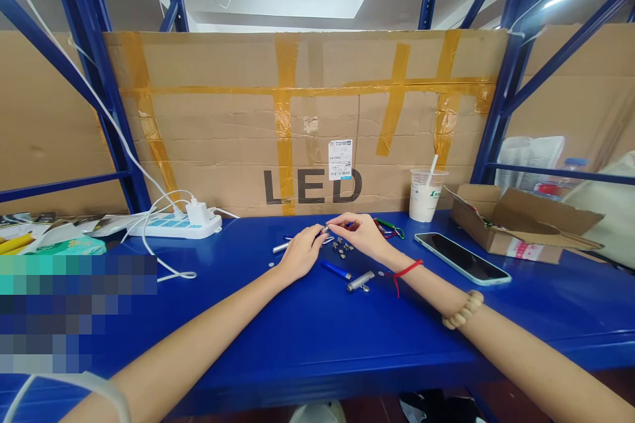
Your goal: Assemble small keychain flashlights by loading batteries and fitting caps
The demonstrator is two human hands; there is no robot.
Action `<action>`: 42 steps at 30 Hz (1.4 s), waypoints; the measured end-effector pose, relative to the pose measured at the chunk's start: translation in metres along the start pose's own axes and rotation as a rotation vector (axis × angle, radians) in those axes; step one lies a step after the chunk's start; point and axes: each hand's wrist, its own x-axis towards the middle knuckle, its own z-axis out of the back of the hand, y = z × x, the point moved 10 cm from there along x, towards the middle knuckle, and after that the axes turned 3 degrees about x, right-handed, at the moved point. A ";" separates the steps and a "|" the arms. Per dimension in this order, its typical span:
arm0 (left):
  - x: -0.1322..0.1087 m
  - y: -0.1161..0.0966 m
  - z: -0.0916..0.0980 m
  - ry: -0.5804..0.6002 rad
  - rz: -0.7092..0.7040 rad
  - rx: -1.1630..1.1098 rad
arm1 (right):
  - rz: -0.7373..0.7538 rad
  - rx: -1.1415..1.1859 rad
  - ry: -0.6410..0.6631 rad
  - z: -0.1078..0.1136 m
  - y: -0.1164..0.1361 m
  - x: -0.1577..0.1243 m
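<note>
One left hand (301, 253) and one right hand (364, 236) pinch one metal part (325, 229) in their fingers, left of one phone (461, 258).

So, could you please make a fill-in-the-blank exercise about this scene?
1. The cardboard panel bears three large printed letters: ____.
2. Of the left hand and right hand, only the ____ one has a red string bracelet at its wrist.
3. A silver tube lies beside a tube coloured ____.
4. A white straw stands in the ____.

Answers: LED; right; blue; cup.
</note>
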 end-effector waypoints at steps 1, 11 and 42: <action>0.000 -0.001 0.001 -0.004 -0.005 -0.022 | -0.003 0.015 0.001 0.000 -0.001 0.000; -0.004 -0.010 0.007 -0.037 -0.042 -0.127 | -0.049 0.083 0.059 0.000 -0.006 -0.001; -0.013 -0.013 0.021 -0.204 -0.081 -0.013 | -0.099 0.099 0.034 -0.004 -0.003 -0.004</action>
